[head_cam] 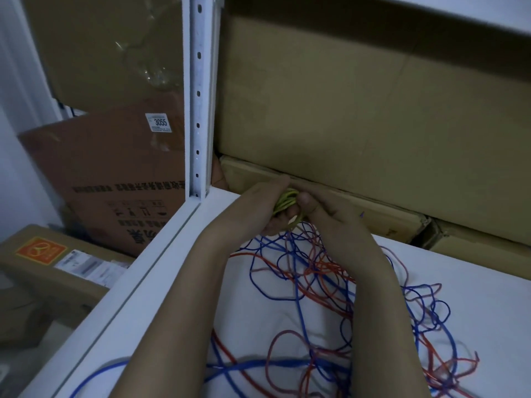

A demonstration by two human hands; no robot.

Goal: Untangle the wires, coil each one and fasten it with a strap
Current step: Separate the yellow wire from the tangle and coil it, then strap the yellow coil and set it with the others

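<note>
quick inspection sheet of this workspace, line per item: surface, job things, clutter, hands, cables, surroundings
surface: white shelf board, partly covered by loose wires
job's things: yellow-green coil held between both hands; no strap seen
clutter: nothing seen apart from the wires
grippers: left hand grips the coil; right hand pinches it, thumb on top
cables: tangled blue wires and red wires lie uncoiled on the board, reaching under both forearms
surroundings: white slotted upright at the shelf corner; cardboard boxes stacked behind; more boxes down to the left
</note>
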